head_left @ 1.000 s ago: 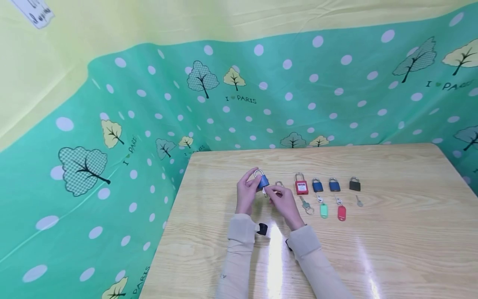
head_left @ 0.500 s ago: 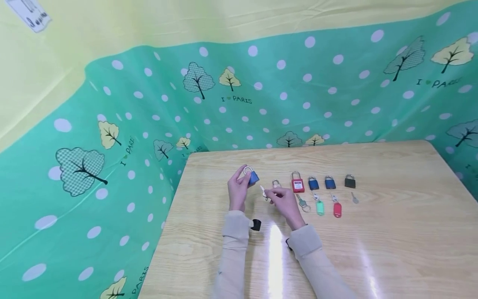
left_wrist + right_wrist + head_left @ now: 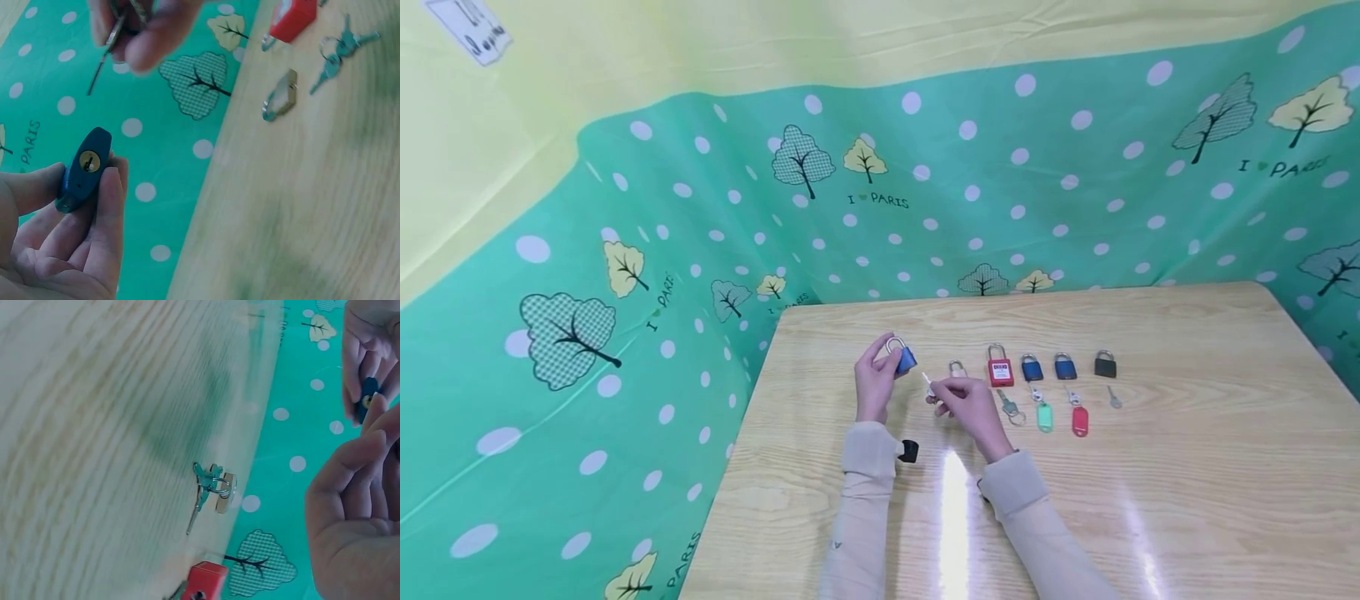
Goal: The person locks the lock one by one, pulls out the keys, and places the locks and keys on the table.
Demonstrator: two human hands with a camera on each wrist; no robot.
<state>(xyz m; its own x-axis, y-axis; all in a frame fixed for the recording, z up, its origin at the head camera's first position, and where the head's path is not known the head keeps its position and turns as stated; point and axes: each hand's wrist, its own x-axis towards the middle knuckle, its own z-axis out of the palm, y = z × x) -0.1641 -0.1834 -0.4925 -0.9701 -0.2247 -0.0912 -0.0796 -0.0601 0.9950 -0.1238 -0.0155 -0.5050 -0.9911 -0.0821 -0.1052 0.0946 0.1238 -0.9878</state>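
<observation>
My left hand (image 3: 874,385) holds a blue padlock (image 3: 906,360) above the table by its sides, with its steel shackle up. In the left wrist view the underside of the padlock (image 3: 76,178) shows a round brass keyhole (image 3: 89,161). My right hand (image 3: 967,406) pinches a small silver key (image 3: 927,379), its blade pointing towards the padlock. A short gap separates the key (image 3: 100,69) from the keyhole. A second metal piece hangs in my right fingers, partly hidden.
On the wooden table (image 3: 1187,467) lie a brass padlock (image 3: 957,367), a red padlock (image 3: 1000,372), two blue padlocks (image 3: 1032,367) and a black padlock (image 3: 1105,365). Keys on a ring (image 3: 1011,408), a green tag (image 3: 1044,417), a red tag (image 3: 1080,422) and a loose key (image 3: 1114,397) lie before them.
The key was at the padlock's underside a second ago and is now apart from it. My left hand has moved left with the padlock; over the last half second little differs.
</observation>
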